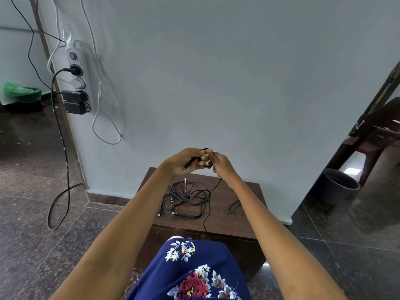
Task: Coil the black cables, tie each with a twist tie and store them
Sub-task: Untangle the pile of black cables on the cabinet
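One black cable (213, 187) is in progress: your left hand (186, 162) and right hand (220, 163) pinch its coil; untied tangle (186, 199) lies at 6 o'clock on cabinet (249, 213); nothing tied or stored.

Black cables (187, 197) lie tangled; one strand (213, 188) rises upward.

a low dark brown wooden worktop (233, 221) stood against the pale wall, on a dark speckled stone floor (43, 245). a loose tangle of black cables (186, 197) lay on its top toward the left and middle, several plug ends sticking out at the near left edge. a single black cable strand (205, 221) ran over the front edge. a small bunch of twist ties (234, 207) lay apart at the right.
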A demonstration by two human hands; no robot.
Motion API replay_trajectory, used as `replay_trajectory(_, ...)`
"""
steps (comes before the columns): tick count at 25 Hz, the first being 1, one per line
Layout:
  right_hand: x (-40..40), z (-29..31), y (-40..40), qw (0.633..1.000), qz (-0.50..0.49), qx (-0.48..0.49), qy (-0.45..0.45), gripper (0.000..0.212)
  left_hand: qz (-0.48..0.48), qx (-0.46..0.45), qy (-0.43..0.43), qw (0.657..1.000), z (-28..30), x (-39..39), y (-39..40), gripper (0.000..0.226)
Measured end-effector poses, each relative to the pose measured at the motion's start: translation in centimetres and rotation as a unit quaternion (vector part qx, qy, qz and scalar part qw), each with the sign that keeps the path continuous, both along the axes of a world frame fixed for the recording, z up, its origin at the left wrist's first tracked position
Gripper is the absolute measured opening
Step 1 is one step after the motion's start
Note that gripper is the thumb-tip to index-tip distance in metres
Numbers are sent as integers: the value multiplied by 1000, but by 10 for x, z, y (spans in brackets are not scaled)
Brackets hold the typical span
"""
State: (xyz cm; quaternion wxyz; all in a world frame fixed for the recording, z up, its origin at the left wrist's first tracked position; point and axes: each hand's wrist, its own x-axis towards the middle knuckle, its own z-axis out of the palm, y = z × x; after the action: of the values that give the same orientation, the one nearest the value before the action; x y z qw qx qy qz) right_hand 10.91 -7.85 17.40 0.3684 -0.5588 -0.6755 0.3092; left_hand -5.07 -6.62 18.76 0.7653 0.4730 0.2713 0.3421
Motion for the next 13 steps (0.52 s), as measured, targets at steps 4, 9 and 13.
replay_trajectory(4, 4, 2, -3, 978, -19, 62, -197, 32, -10, -34, 26, 999, 7, -1, 0, 49)
replay_trajectory(9, 5, -6, -10, 945, -31, 143, -291, 31, 9, -46, 150, 988, 16, -3, 3, 47)
replay_trajectory(13, 4, 2, -9, 998, 55, -25, -32, 37, 118, -94, 99, 983, 7, -3, 10, 37)
